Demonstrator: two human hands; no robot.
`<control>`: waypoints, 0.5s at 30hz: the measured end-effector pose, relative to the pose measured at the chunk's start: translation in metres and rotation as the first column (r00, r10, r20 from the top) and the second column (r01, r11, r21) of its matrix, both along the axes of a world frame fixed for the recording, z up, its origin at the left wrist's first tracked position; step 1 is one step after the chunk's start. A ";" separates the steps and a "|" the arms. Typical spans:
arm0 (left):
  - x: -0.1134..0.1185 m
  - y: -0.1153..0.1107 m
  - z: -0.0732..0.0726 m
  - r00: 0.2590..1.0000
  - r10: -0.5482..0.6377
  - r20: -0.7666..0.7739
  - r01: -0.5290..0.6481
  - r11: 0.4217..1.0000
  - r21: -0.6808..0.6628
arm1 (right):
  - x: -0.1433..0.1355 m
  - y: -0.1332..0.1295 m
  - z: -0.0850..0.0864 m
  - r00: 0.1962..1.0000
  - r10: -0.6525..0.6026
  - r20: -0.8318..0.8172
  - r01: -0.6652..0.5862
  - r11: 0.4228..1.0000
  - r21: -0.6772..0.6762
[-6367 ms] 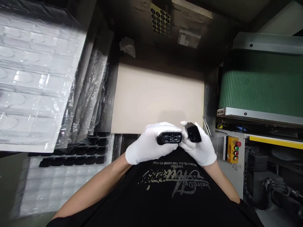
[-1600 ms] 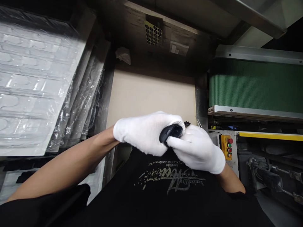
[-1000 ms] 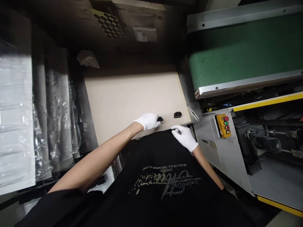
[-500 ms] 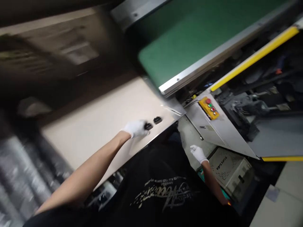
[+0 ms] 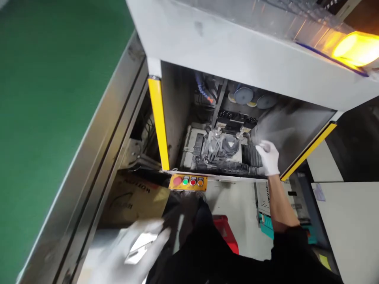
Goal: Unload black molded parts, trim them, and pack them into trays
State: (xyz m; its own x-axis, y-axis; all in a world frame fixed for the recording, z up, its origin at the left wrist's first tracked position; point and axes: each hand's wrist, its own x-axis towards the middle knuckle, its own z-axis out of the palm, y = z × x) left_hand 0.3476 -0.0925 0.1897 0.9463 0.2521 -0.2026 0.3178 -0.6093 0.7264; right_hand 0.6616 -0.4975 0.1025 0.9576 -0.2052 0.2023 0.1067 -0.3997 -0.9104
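My left hand (image 5: 130,252), in a white glove, is low in the view and blurred by motion. Its thumb and fingers are apart, with a bright surface showing in the gap and no held part visible. My right hand (image 5: 269,157), also white-gloved, is raised at the right front of an open machine bay. Its fingers curve loosely, slightly apart, and I see nothing in them. Inside the bay, two dark fixtures holding small black parts (image 5: 226,115) stand behind a grey mechanism (image 5: 229,145). Round grey discs (image 5: 243,95) sit deeper in.
A yellow control box (image 5: 188,182) with coloured buttons is on the bay's front edge. Yellow strips (image 5: 159,124) line both bay sides. A green conveyor belt (image 5: 59,86) runs along the left. Below are a cardboard box (image 5: 134,195) and a red object (image 5: 226,232). An amber lamp (image 5: 357,49) glows above.
The view has swung right from the pale table to the machine bay. My left hand has left the black parts on the table. My right hand has risen to the bay's front.
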 end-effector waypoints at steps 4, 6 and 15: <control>0.235 -0.042 -0.010 0.948 0.091 0.305 0.005 0.954 -0.298 | 0.095 0.040 0.020 0.922 0.384 -0.053 -0.364 0.905 0.221; 0.337 -0.063 -0.026 0.946 -0.032 0.321 0.193 0.855 -0.482 | 0.116 0.054 0.022 0.853 0.516 -0.077 -0.482 0.836 0.262; 0.408 -0.093 -0.061 0.905 -0.263 0.333 0.424 0.579 -0.696 | 0.119 0.068 0.031 0.824 0.564 -0.049 -0.528 0.797 0.292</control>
State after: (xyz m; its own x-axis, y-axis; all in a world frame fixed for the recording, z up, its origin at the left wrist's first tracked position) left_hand 0.7560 -0.1853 0.1291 0.9657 -0.2595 0.0106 0.0224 0.1238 0.9921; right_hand 0.7803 -0.4291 0.1334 0.9389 0.3332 0.0861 0.1133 -0.0631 -0.9916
